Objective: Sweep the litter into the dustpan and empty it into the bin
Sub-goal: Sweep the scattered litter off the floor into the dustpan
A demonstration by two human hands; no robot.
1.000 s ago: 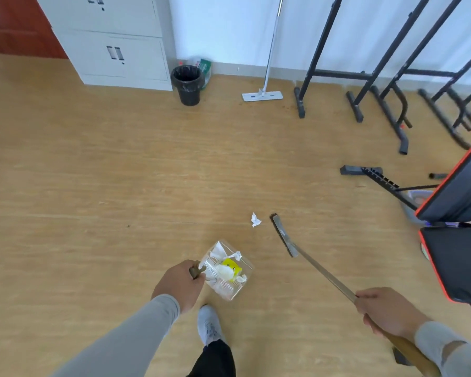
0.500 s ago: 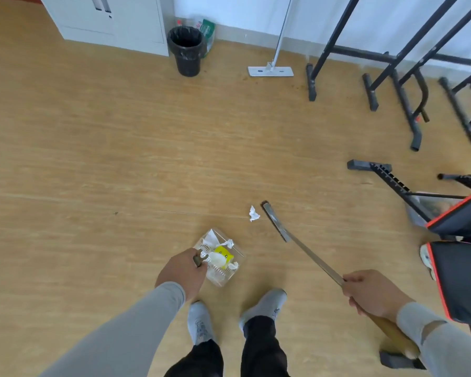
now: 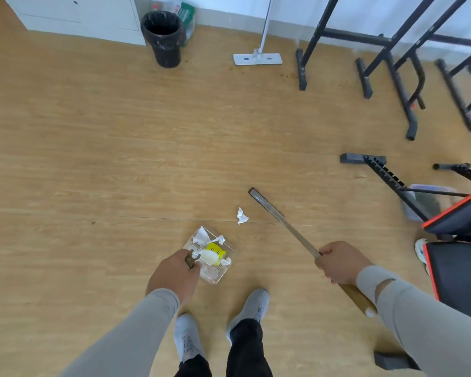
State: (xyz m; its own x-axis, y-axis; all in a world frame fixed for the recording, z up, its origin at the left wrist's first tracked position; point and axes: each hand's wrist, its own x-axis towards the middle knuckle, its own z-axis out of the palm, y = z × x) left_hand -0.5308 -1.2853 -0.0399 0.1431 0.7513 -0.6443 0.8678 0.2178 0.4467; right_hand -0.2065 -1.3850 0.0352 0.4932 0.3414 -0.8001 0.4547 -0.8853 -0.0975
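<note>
Risking a spill first: carrying the clear dustpan point(image 3: 210, 261) with a yellow piece point(image 3: 216, 250) and white scraps piled loose inside, close to its open lip. Could slide out onto the floor point(image 3: 93, 159) if tipped forward on the way to the black bin point(image 3: 163, 39), standing well apart at the far edge of the floor, by the wall. Hard to tell whether resting on the floor or lifted a little.

Risking a miss too: one white paper scrap point(image 3: 242, 215) lying on the floor, between the dustpan and the head of the broom point(image 3: 269, 208), touching neither. Could get flicked past the dustpan by a hard push, or left behind if the lip sits off the floor. Could also bump the dark bench leg point(image 3: 365, 159) off to the right with a wide swing.

Gripping now: left hand point(image 3: 174, 276) wrapped tight round the dustpan's short brown handle, fingers curled all the way. Right hand point(image 3: 337, 263) closed round the broom's long handle, low down where metal meets wood, fingers curled fully, nothing slack.
</note>
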